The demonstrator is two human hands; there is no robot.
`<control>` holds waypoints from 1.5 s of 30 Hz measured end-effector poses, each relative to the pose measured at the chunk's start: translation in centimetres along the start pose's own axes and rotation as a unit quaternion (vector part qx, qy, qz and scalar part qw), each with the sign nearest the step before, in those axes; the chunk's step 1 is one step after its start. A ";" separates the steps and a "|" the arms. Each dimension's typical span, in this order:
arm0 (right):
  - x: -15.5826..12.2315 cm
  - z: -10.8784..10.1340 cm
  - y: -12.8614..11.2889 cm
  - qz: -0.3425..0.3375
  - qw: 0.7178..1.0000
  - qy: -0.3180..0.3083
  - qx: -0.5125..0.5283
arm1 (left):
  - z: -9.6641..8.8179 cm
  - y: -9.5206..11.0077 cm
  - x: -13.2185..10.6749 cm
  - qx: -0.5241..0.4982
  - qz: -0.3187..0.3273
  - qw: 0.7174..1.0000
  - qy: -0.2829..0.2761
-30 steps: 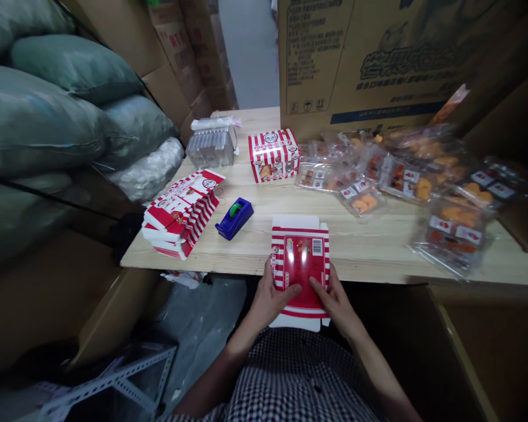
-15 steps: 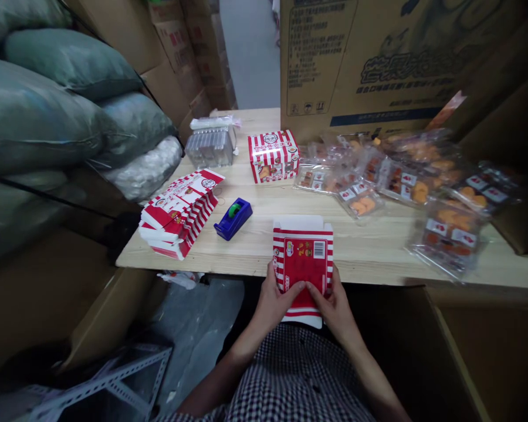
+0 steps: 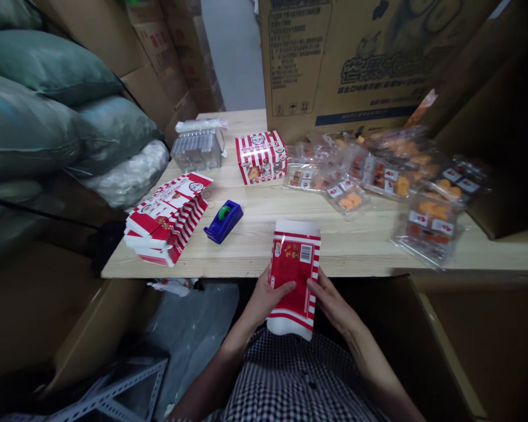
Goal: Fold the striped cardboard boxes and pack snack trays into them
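Between my two hands is a red-and-white striped carton, its barcode side facing up and its white end flaps showing. My left hand grips its left edge, thumb lying across the red panel. On the right edge, my right hand holds it with the thumb on top and the fingers hidden underneath. The carton is held at the front edge of the wooden table. A blue tape dispenser with a green core stands to the left. Further left lies a stack of flattened striped cartons.
An assembled striped box stands mid-table. Clear plastic containers are stacked behind the flat cartons. Several clear packs of toy food spread over the right side. A large cardboard box rises at the back; filled sacks are piled left.
The carton has turned slightly and its sides are pressed inward, so it looks narrower and bowed. My left thumb and right thumb have moved apart. The view has shifted a little to the right.
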State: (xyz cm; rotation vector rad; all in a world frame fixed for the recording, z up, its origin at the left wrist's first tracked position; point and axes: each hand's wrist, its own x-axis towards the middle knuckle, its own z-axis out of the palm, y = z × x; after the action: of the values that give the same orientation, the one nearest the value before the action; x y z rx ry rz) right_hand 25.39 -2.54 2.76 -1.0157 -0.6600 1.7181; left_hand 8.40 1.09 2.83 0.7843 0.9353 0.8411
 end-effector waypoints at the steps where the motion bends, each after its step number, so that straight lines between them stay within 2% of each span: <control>1: 0.2 -0.3 -0.1 -0.007 1.000 0.008 0.010 | 0.1 0.1 -0.2 -0.007 -0.007 1.000 -0.017; 6: 1.4 -0.8 0.0 -0.036 0.998 0.014 0.039 | 0.4 0.9 -1.2 0.027 -0.002 0.996 -0.083; 10: 1.9 -1.1 0.4 -0.047 0.995 0.083 0.038 | 0.4 1.3 -1.4 0.049 -0.006 0.990 -0.134; 12: 1.9 -1.4 0.6 -0.029 0.993 0.105 0.048 | 0.3 1.5 -1.3 0.053 0.001 0.992 -0.118; 16: 1.6 -2.2 1.2 0.001 0.993 0.096 0.066 | 0.3 1.8 -0.8 0.043 0.053 0.996 -0.053; 20: 1.2 -2.8 1.6 0.017 0.992 0.090 0.086 | 0.7 1.4 -0.4 -0.025 0.046 0.998 -0.025; 24: 0.5 -2.9 1.4 0.020 0.996 0.058 0.069 | 1.0 0.7 -0.3 -0.044 0.038 0.998 0.023; 30: 0.4 -2.3 1.4 0.026 0.997 0.054 0.054 | 0.4 0.7 -0.4 -0.031 0.035 0.999 0.010; 33: 0.4 -2.0 1.0 0.026 0.999 0.034 0.029 | 0.0 0.5 -0.7 -0.039 0.037 0.998 0.029; 38: -0.1 -1.0 -0.6 -0.032 0.999 0.008 -0.031 | -0.4 -0.2 -1.7 -0.054 0.040 0.996 0.062; 41: 0.1 -0.7 -0.9 -0.048 0.999 0.015 0.000 | -0.9 -0.5 -1.8 -0.039 0.034 0.996 0.067; 45: 0.5 -1.1 0.7 -0.020 0.998 0.032 0.042 | -2.0 0.3 -0.7 -0.009 0.053 0.997 0.063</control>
State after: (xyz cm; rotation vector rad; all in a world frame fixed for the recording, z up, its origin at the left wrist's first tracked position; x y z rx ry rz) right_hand 25.92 -2.30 1.51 -0.9881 -0.5602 1.6580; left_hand 6.28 0.97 2.59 0.7772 1.0026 0.9984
